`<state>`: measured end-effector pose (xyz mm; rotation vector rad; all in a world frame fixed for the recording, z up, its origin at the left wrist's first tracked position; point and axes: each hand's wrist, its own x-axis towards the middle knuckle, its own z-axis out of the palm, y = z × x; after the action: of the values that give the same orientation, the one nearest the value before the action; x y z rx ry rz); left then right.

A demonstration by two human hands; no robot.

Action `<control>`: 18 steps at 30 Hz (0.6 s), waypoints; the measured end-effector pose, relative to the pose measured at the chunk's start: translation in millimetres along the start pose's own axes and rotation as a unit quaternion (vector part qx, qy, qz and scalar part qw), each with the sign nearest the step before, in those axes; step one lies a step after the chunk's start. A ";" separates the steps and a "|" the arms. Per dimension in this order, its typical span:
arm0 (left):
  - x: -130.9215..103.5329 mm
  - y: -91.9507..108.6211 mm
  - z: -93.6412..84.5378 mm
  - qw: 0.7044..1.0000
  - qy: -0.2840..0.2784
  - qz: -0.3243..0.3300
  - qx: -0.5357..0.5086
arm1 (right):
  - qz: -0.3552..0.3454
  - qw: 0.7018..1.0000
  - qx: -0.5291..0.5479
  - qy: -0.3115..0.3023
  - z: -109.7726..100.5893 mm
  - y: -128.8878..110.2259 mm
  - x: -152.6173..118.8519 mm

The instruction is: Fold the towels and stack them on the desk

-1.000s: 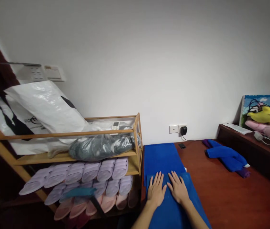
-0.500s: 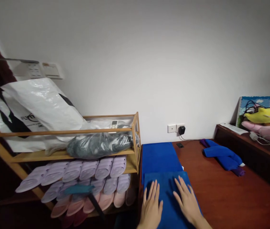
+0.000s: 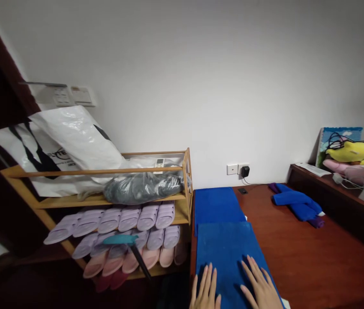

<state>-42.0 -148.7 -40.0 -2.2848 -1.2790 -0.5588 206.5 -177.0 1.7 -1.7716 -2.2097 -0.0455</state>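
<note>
Two blue cloths lie flat at the left side of a reddish-brown table [image 3: 323, 262]. The nearer blue cloth [image 3: 227, 244] overlaps the front of the farther blue cloth [image 3: 218, 206]. My left hand [image 3: 205, 289] rests palm down on the nearer cloth, low in the view, fingers stretched out. To its right my right hand [image 3: 259, 285] lies on the same cloth near its right edge, fingers spread. Neither hand grips anything. White corners show at the cloths' right edges. The lower parts of both hands are cut off by the frame.
Left of the table a wooden rack [image 3: 34, 201] holds slippers, a white bag [image 3: 82, 141] and a plastic-wrapped bundle [image 3: 143, 186]. A crumpled blue and purple cloth [image 3: 294, 201] lies farther right. A raised shelf [image 3: 345, 193] carries a yellow plush toy [image 3: 355, 152].
Both hands have moved toward the near end of the cloth, lower in the view. The camera view has shifted slightly, showing more of the rack's left side.
</note>
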 end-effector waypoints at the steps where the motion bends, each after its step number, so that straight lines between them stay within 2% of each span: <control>1: -2.7 -0.1 -2.2 1.000 0.001 0.010 0.001 | 0.000 1.000 -0.005 0.005 -1.3 3.6 -5.6; 5: -17.5 -2.1 -1.8 1.000 0.004 0.028 -0.001 | -0.017 1.000 -0.012 0.001 -1.2 16.1 -24.4; 10: -28.8 -1.0 14.7 1.000 -0.012 0.015 -0.019 | -0.013 1.000 0.000 -0.008 0.0 18.9 -27.8; 14: -34.9 6.2 24.6 0.995 -0.075 -0.055 -0.048 | 0.008 0.999 0.034 -0.040 -4.1 15.1 -26.9; 18: -37.3 11.7 10.8 0.981 -0.136 -0.126 -0.061 | 0.019 0.998 0.050 -0.046 -6.5 14.0 -29.8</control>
<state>-48.6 -173.3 -71.6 -2.3779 -1.7263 -0.4287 227.0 -203.4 -2.1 -1.7947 -2.1991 0.1548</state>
